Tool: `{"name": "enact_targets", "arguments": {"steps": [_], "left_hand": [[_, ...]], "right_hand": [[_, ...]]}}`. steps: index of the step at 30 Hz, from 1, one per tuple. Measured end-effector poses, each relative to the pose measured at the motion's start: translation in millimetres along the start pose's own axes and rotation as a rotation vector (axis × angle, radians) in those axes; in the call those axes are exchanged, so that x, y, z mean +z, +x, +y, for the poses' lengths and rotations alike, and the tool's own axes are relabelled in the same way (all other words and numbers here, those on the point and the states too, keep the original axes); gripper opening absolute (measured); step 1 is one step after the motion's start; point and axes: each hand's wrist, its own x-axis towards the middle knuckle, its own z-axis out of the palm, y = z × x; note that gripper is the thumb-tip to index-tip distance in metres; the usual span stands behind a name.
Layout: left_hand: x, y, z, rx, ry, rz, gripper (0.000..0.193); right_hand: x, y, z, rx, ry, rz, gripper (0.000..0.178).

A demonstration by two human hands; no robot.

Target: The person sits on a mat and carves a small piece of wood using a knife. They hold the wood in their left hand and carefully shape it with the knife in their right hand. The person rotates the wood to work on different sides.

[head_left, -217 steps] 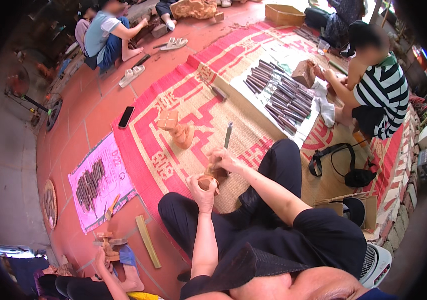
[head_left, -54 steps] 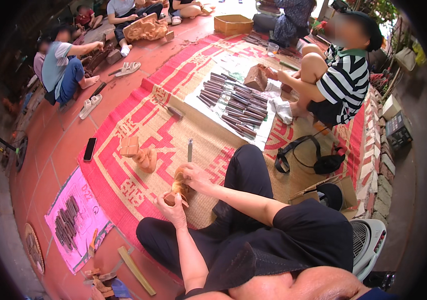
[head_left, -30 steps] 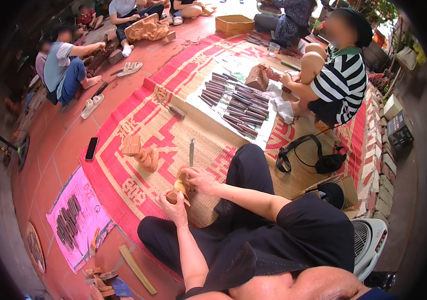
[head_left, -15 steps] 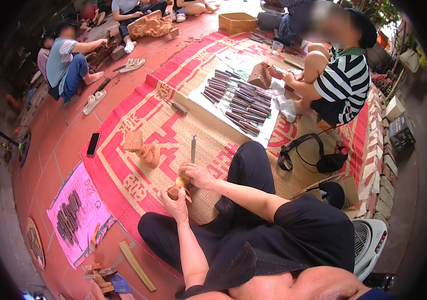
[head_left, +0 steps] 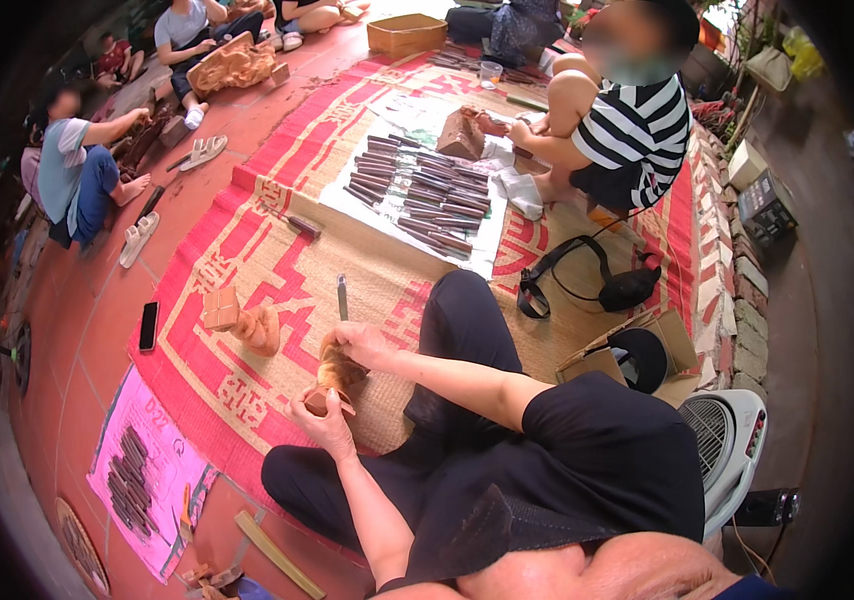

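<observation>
A carved light-brown wooden piece (head_left: 339, 374) is held between my two hands over the mat, in front of my crossed legs. My left hand (head_left: 329, 428) is closed around its blockish near end, thumb on the edge. On the rounded far end my right hand (head_left: 365, 345) is closed, its fingers curled over the wood. Just beyond the right hand is a slim metal-bladed chisel (head_left: 342, 298), its blade pointing away; whether it touches the hand is unclear. To the left another carved wooden figure (head_left: 257, 330) with a square block base lies on the mat.
A red-and-straw mat (head_left: 217, 365) lies beneath me. Ahead, several dark-handled chisels (head_left: 427, 190) lie on a white sheet; more tools (head_left: 132, 480) lie on a pink sheet. A phone (head_left: 149, 326) is left. A person in stripes (head_left: 632, 135) sits opposite. A fan (head_left: 712, 440) stands right.
The whole view has shifted, so the surroundings sit farther left. Between my hands the carved piece shows more of its length, and my right hand is a little farther from my left.
</observation>
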Motion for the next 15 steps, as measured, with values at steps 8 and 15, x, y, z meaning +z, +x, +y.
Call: {"name": "enact_targets", "arguments": {"steps": [8,15], "left_hand": [[0.1,0.4,-0.4,0.009,0.04,-0.009,0.039],[-0.3,2.7,-2.0,0.0,0.049,0.016,0.04]], "right_hand": [[2.1,-16.2,-4.0,-0.315,0.045,0.06,0.02],[-20.7,-0.5,-10.7,0.071,0.171,-0.062,0.016]]}}
